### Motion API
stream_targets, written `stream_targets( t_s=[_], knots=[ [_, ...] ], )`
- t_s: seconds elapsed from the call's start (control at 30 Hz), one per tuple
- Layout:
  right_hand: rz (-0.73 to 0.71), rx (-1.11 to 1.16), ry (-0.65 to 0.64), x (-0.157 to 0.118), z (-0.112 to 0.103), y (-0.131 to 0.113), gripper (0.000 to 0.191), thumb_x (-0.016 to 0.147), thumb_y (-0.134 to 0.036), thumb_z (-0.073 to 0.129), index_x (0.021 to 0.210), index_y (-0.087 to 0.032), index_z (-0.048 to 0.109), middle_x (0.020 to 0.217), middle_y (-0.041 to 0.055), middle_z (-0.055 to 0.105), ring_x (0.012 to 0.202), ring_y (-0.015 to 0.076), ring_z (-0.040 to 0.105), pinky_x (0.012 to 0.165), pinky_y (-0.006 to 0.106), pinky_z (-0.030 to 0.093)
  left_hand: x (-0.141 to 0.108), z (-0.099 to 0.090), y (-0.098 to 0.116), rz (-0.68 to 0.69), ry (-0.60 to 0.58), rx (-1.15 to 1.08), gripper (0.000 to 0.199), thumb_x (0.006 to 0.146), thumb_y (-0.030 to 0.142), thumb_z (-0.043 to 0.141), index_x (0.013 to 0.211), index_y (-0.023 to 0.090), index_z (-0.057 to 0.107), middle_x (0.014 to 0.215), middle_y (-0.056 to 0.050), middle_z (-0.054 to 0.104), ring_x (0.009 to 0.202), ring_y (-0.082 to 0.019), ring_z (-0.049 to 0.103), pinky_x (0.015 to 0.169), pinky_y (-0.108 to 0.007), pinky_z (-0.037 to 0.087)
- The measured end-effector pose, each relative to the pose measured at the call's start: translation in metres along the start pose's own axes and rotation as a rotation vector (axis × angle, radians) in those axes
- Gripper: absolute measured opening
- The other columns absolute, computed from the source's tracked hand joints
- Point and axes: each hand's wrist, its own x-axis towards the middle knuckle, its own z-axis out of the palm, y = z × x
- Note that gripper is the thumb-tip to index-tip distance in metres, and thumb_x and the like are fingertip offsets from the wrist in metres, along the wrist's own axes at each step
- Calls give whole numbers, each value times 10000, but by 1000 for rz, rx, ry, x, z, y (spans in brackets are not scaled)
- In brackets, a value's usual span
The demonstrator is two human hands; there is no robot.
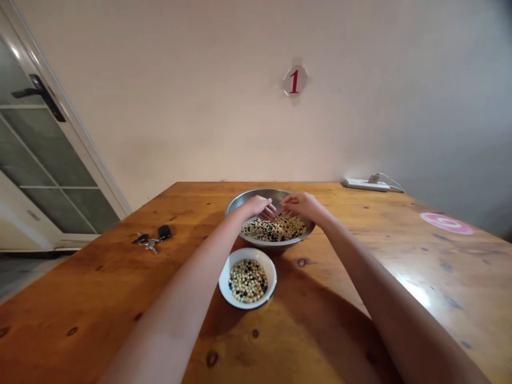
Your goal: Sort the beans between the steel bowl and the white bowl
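Both hands over bead-filled metal bowl; hold unconfirmed

The left hand (262, 207) and right hand (298, 205) are positioned over the stainless steel bowl (276, 245), facing each other with a narrow gap between. Fingers of both are bent; whether either hand pinches a bead cannot be determined at this scale. The bowl contains loose beads (272, 230), mostly cream with black ones mixed in, and stands toward the far side of the knotted wooden table (192, 208).

Just in front of it, on the near side, stands a smaller white bowl (272, 274) with a dark outer edge. It holds beads of similar kind, cream and black, with a few blue and reddish.

Elsewhere on the table: a key ring with keys (151, 244) and black fob (164, 232) at left; a white power strip (366, 184) at the far right edge; a pink-and-white round sticker (447, 223) at right.
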Motion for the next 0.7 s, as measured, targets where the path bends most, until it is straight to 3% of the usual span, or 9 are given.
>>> stream_targets(
  t_s=[0.3,0.7],
  knots=[
    [-12,-218,32,-2,3,-1,86,629,-220,542,628,-155,598,594,34,657,520,149,632,514,236,507,-7,-1,7,-12,-31,-85,408,900,272,286,724,85,603,579,-72,653,572,-150,628,705,-312,485],
    [-83,-639,107,-6,5,-12,148,611,-230,539,587,-130,645,474,27,608,470,120,533,436,213,337,-3,-4,2,33,-2,-92,407,904,289,275,731,96,589,641,-86,673,622,-160,641,742,-333,492]
  ],
)
